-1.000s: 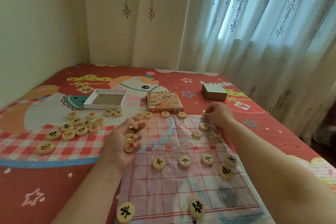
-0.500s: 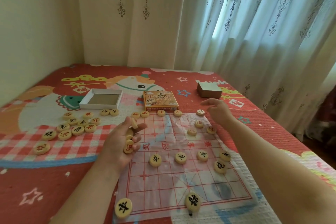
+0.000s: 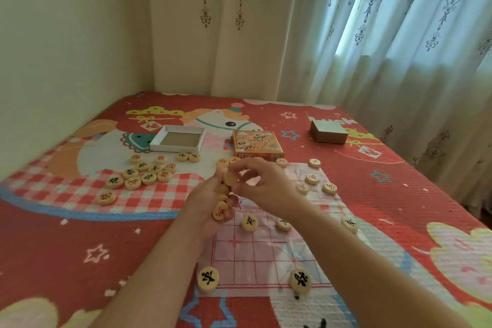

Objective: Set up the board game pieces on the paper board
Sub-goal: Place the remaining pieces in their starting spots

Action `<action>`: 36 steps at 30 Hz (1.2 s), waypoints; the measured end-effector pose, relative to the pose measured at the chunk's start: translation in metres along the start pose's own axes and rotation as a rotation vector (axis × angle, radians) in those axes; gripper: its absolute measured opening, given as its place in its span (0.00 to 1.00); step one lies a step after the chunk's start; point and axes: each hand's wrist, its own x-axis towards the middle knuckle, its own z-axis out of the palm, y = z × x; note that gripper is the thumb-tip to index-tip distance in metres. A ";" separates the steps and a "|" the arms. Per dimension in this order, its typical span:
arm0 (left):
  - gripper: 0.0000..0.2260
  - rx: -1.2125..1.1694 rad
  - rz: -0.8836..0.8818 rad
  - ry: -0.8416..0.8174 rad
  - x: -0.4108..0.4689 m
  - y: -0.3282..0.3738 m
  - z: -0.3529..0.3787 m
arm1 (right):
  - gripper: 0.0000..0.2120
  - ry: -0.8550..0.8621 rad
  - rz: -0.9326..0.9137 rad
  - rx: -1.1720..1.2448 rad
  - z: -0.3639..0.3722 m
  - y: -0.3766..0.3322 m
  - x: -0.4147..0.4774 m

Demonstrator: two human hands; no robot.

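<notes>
Right hand [image 3: 263,186] apparently pinches piece [image 3: 230,178]; left hand's [image 3: 203,209] stack [image 3: 220,212] part-hidden.

Soft daylight through sheer curtain [image 3: 399,42] at upper right; brightest strip there slightly washed out. Overall moderate brightness, warm yellowish cast on wall [image 3: 66,34]. Shadows faint, diffuse, under forearms. Left hand [image 3: 207,205], right hand [image 3: 266,189] and pieces [image 3: 230,177] between them smeared by motion blur. Wide-angle bend: curtain folds lean, bedspread [image 3: 80,247] edges curve; lower corners soft, stretched.
</notes>
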 end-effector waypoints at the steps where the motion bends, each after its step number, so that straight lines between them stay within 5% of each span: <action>1: 0.16 0.022 0.004 -0.006 -0.002 -0.001 0.000 | 0.12 0.035 -0.021 -0.002 0.005 -0.001 -0.002; 12: 0.08 -0.101 -0.033 -0.101 -0.002 -0.002 -0.006 | 0.06 0.237 -0.181 -0.082 0.019 0.016 -0.003; 19: 0.06 0.047 0.132 0.045 0.004 -0.005 -0.011 | 0.11 0.256 -0.174 -0.091 0.017 0.015 -0.005; 36: 0.02 0.066 0.106 0.050 0.005 -0.002 -0.012 | 0.13 0.267 -0.143 -0.205 0.010 0.013 -0.008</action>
